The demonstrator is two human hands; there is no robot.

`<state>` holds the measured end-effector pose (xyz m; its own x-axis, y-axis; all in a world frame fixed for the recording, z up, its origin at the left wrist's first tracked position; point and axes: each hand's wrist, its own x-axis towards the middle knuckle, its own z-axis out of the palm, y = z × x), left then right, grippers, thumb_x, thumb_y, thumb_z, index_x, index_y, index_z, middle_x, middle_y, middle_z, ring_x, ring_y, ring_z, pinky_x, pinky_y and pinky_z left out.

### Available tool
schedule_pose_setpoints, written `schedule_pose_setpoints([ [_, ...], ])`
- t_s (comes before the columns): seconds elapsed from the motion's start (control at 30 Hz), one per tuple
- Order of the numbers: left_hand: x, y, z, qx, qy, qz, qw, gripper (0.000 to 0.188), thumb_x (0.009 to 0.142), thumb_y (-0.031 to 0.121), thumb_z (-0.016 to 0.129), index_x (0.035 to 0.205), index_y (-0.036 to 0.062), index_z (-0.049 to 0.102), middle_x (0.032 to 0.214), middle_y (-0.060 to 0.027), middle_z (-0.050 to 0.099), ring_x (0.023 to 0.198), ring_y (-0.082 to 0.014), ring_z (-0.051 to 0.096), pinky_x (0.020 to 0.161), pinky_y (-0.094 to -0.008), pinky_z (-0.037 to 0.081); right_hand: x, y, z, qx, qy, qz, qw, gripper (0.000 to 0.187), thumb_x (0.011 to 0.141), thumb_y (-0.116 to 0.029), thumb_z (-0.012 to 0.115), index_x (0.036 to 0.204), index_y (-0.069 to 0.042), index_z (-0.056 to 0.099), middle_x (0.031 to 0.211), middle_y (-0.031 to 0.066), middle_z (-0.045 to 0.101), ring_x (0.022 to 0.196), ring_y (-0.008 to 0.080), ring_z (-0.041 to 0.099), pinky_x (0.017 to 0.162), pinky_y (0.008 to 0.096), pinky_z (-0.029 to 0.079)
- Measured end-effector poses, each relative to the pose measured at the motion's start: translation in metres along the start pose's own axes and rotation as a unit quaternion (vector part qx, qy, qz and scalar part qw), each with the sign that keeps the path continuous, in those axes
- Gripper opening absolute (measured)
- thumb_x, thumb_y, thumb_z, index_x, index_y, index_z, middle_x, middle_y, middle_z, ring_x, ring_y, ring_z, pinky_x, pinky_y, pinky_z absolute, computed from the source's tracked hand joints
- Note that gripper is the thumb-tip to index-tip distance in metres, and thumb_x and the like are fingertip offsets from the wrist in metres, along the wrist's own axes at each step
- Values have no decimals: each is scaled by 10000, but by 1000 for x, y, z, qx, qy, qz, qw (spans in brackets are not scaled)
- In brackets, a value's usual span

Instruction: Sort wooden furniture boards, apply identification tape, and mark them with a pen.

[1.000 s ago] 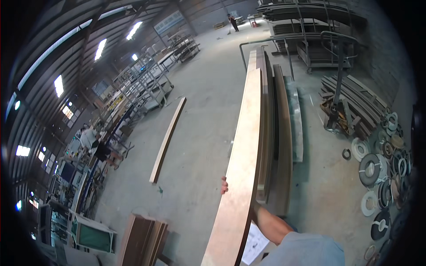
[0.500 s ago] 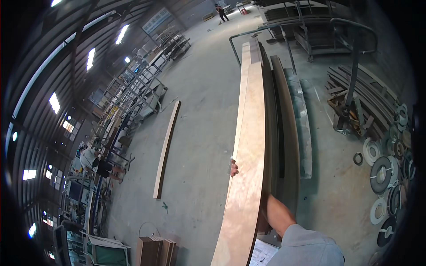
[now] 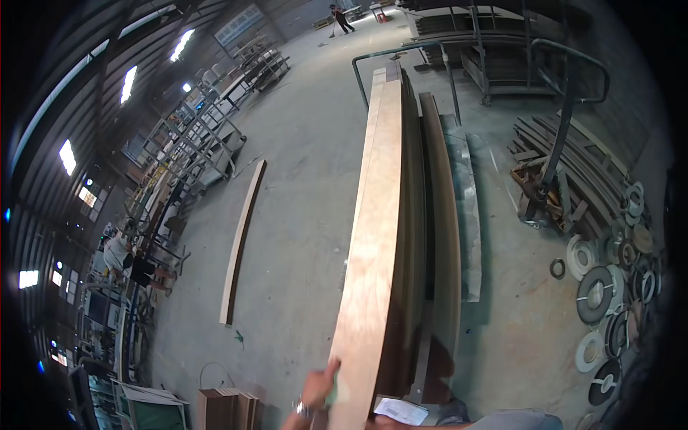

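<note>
A long pale wooden board runs from the lower edge away from me, along the top of a stack of long dark boards. My left hand, with a metal-banded watch on its wrist, grips the board's left edge near its close end, thumb upward. A small greenish patch shows beside that palm; I cannot make out what it is. My right hand is at the lower rim, by the board's right side, its fingers hidden. Close to it lies a white printed sheet.
A single long strip lies on the floor to the left. Short brown boards stand at lower left. A tubular cart handle rises beyond the stack. Coiled rolls crowd the right. One worker is at left, another far off.
My right hand has left the middle of the board, where its fingers wrapped the left edge, and drawn back toward me. My left hand has come into view on the close end.
</note>
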<state>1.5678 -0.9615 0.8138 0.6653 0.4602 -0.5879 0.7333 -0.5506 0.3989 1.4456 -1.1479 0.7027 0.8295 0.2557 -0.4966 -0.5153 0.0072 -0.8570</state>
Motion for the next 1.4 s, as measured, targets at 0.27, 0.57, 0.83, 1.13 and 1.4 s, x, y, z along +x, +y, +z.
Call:
schedule_pose_setpoints([
  [0.27,67,72,-16,-199,-204,120,951,560,1011,563,532,1003,14,637,901,-5,671,753,-80,570,634,-258,443,119,-110,-11,312,159,-43,936,301,805,-206,798,892,60,685,844,85,699,838,174,660,774,348,544],
  [0.57,7,11,11,-274,-146,239,920,461,1046,160,564,1462,-26,495,1299,-23,626,1128,-85,552,987,-240,446,251,-191,-119,222,179,-122,951,492,841,-313,743,1027,133,648,1023,187,702,942,213,660,826,346,523],
  [0.83,82,84,29,-226,-128,284,923,464,1047,234,567,1441,-9,527,1179,-6,670,1023,-61,566,910,-224,466,316,-246,-164,100,218,-158,958,654,905,-342,689,1315,143,535,1283,252,630,1220,317,594,1042,401,452],
  [1.13,58,32,-23,-209,-49,245,946,542,1035,401,568,1399,-1,568,1219,-134,697,1051,-193,674,828,-317,564,177,-111,-139,-191,296,-197,915,749,919,-352,683,1458,87,405,1403,286,540,1325,423,507,1113,436,410],
  [1.4,35,-73,133,-95,110,217,965,447,943,347,624,1217,-4,663,959,-228,736,888,-383,723,789,-442,557,76,29,-43,-176,142,69,972,961,925,-554,617,1504,135,282,1315,344,589,1252,422,585,1039,429,463],
])
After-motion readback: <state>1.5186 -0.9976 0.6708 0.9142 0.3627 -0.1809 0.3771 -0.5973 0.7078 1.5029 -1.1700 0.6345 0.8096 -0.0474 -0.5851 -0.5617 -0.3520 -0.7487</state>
